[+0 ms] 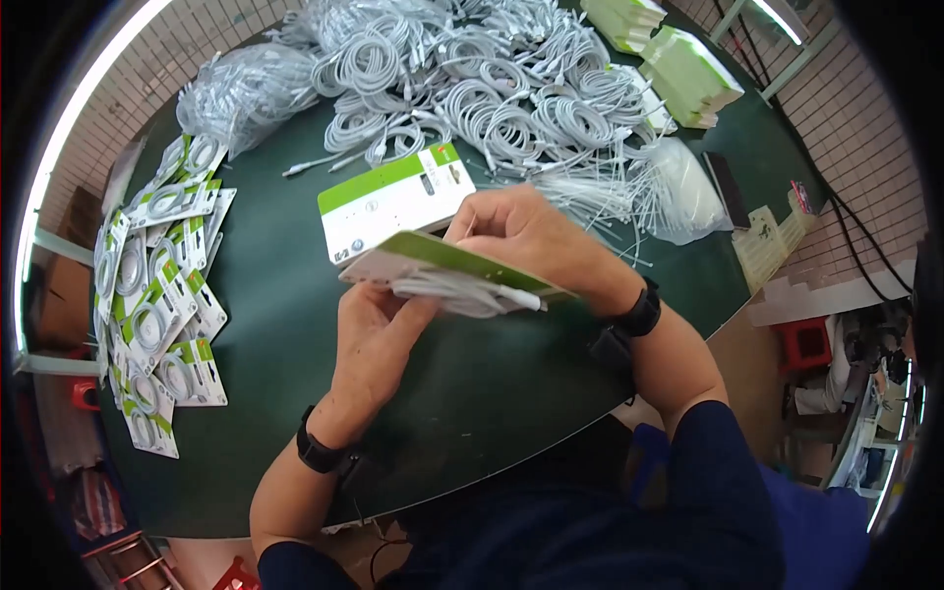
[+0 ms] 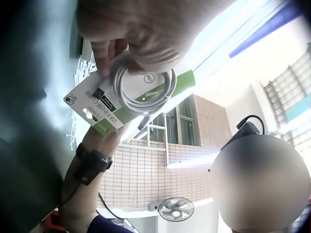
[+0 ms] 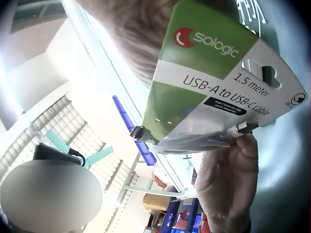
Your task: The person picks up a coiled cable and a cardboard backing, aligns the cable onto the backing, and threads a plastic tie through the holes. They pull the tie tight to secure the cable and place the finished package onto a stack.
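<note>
Here I am seeing both hands holding a green-and-white backing card (image 1: 462, 264) above the middle of the desk (image 1: 295, 324). My left hand (image 1: 379, 334) is pinching the coiled white cable (image 2: 146, 90) against the card's underside; my right hand (image 1: 526, 236) is gripping the card's far edge. Finished packs (image 1: 162, 295) are lying along the desk's left edge, loose cable coils (image 1: 472, 88) heaped at its far edge.
</note>
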A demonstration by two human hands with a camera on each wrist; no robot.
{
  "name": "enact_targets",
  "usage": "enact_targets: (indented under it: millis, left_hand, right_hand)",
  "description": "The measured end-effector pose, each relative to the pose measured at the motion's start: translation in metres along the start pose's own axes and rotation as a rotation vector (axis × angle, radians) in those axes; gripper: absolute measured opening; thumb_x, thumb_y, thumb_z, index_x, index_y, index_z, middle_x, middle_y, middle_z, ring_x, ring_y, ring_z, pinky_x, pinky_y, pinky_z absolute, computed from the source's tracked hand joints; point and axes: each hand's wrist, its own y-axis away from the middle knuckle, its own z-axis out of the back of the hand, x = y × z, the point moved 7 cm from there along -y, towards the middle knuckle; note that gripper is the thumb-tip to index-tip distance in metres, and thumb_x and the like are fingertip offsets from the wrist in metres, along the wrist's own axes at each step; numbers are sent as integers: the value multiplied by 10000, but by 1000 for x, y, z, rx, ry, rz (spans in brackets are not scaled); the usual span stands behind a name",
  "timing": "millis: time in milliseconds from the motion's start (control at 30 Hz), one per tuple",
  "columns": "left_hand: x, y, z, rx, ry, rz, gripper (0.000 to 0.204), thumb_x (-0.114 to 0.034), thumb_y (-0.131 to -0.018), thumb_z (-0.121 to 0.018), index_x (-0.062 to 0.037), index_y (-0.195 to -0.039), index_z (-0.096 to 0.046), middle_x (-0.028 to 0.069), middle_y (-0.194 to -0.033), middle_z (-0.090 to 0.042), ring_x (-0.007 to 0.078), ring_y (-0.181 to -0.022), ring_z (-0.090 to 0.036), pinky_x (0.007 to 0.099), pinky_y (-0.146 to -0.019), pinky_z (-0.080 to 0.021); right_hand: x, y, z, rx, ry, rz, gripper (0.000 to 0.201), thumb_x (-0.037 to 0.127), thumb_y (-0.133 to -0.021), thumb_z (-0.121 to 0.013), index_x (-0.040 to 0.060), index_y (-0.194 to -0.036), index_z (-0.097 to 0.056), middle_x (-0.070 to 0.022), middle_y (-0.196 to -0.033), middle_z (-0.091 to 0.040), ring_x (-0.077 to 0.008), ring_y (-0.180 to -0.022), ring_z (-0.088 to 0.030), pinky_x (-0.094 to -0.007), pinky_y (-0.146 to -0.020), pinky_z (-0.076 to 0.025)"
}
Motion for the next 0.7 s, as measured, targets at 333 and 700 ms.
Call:
enact_targets:
  millis: [333, 700]
  left_hand:
    - [4, -1, -1, -63, 256, 182, 275, -104, -968, -712, 27, -1208, -678, 116, -1114, -732, 183, -962, -717, 317, -808, -618]
    - [-16, -5, 16, -183, 329, 48, 205, -84, -995, -668, 4, -1179, -684, 99, -1106, -727, 175, -928, -723, 296, -764, -619]
  right_hand:
    - [-26, -3, 16, 22, -40, -185, 309, 230, -962, -746, -19, -1139, -702, -27, -988, -739, -33, -789, -659, -203, -660, -540]
    - [-2, -8, 46, -174, -314, 83, 377, 374, -1026, -654, 8, -1114, -668, -47, -999, -707, -80, -845, -653, -232, -749, -526]
